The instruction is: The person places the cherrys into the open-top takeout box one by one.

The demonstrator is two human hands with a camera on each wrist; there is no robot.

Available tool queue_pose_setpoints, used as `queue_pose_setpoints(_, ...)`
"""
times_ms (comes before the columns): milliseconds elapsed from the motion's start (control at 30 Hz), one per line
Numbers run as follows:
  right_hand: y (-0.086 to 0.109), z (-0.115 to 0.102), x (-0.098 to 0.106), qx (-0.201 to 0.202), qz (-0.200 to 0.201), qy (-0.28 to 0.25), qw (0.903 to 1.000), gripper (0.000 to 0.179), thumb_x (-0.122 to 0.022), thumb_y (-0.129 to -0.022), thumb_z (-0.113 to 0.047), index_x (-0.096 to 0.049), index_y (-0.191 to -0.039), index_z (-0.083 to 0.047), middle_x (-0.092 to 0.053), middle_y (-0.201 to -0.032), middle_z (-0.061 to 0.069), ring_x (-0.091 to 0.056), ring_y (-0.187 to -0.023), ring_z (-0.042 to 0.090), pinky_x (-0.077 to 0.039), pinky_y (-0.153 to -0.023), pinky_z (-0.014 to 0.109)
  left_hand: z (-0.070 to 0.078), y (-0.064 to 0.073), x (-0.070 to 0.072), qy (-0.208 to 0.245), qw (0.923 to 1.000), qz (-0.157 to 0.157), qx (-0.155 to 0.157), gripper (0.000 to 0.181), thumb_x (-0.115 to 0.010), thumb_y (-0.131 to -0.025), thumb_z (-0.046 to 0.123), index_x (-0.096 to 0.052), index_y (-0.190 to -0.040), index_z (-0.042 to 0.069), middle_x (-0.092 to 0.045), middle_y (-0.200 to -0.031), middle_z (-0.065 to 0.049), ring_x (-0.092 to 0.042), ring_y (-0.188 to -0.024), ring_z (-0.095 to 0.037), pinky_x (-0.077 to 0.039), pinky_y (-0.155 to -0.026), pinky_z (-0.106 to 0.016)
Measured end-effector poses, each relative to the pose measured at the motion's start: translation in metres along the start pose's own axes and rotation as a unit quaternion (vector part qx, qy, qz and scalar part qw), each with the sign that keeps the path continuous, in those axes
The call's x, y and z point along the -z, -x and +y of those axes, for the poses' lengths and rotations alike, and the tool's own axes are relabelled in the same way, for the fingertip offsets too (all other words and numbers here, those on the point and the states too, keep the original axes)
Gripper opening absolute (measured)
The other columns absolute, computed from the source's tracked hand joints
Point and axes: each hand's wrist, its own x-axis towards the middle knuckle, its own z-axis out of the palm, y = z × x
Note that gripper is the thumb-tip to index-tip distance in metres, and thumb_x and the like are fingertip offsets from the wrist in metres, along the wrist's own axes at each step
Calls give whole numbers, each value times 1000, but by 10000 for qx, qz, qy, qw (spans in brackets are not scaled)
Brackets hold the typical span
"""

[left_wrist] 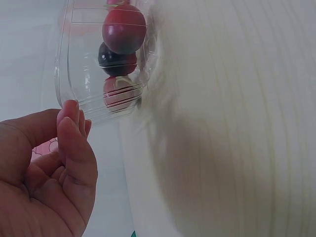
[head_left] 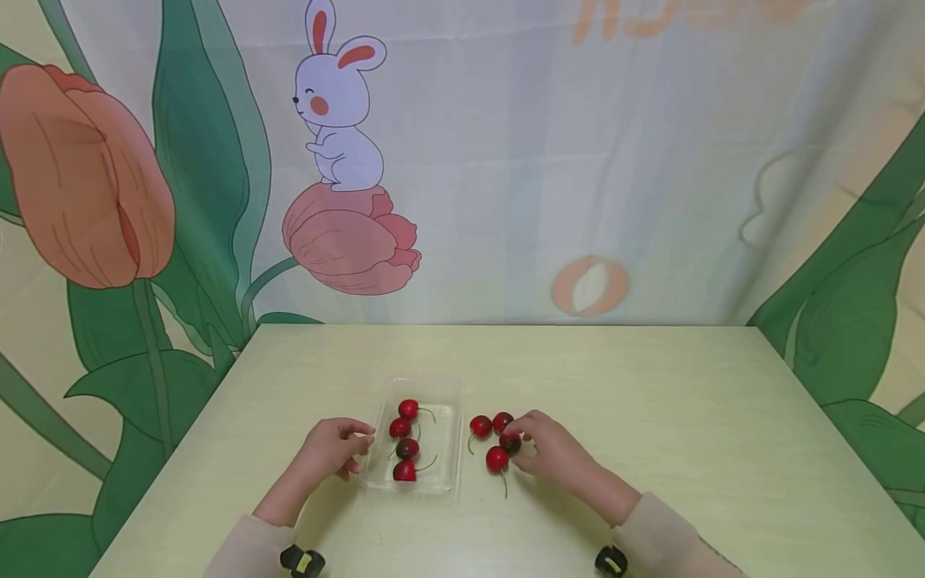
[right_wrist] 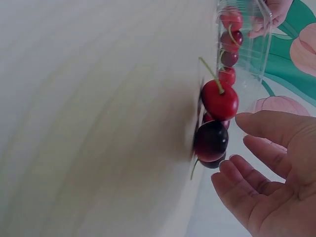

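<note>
A clear plastic box (head_left: 450,484) stands on the table with several red cherries (head_left: 408,409) in a row inside it. My left hand (head_left: 334,448) pinches the box's left rim between thumb and fingertips, as the left wrist view also shows (left_wrist: 54,168). To the right of the box, several loose cherries lie in a cluster, among them a bright red cherry (head_left: 497,459) and a dark cherry (right_wrist: 211,141). Around the dark one my right hand (head_left: 552,449) reaches with thumb and fingers spread. In the right wrist view a gap shows between those fingers and the dark cherry.
The pale table (head_left: 650,385) reaches back to a printed curtain (head_left: 477,160) with a rabbit and tulips. Black straps (head_left: 302,560) circle both wrists. Green stems stick out from the cherries.
</note>
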Motion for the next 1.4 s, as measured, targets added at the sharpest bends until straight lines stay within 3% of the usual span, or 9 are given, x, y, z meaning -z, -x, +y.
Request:
queue_pose_setpoints(233, -9, 12, -7, -164, -115, 184, 9996, 36, -79, -80, 2, -71, -115, -6, -66, -114, 9, -64, -102, 23, -57, -87, 40, -1, -1, 1, -64, 10000, -2, -32, 26, -62, -99, 10, -67, -119, -6, -69, -91, -14, -56, -54, -13, -52, -51, -25)
queue_pose_setpoints(433, -14, 15, -6, -47, -214, 319, 9992, 36, -74, -81, 7, -71, -115, -5, -65, -111, 10, -64, -100, 24, -58, -90, 44, 1, 0, 1, -54, 10000, 20, -49, 26, -63, -99, 10, -68, -119, -6, -69, -90, -13, -56, -53, -13, -52, -51, -25)
queue_pose_setpoints(700, -19, 15, -4, 174, -431, 393, 9981, 34, -73, -82, 9, -72, -114, -5, -66, -108, 11, -63, -96, 23, -58, -91, 44, 2, 2, 1, -45, 9999, 28, -95, 25, -63, -99, 9, -68, -118, -6, -69, -88, -14, -56, -53, -13, -52, -51, -25)
queue_pose_setpoints(1100, -23, 21, -5, 394, -520, 522, 9965, 35, -71, -81, 10, -71, -113, 0, -67, -101, 7, -59, -90, 17, -55, -84, 33, 0, 2, 1, -49, 9999, 30, -142, 26, -63, -98, 9, -67, -118, -7, -68, -87, -13, -56, -53, -13, -52, -50, -25)
queue_pose_setpoints(1400, -24, 20, -5, 288, -520, 531, 9968, 33, -74, -81, 9, -71, -113, 2, -68, -100, 8, -60, -91, 18, -56, -86, 37, 0, 1, 0, -17, 9999, 42, -106, 25, -63, -99, 9, -68, -118, -6, -68, -88, -13, -56, -54, -13, -52, -51, -25)
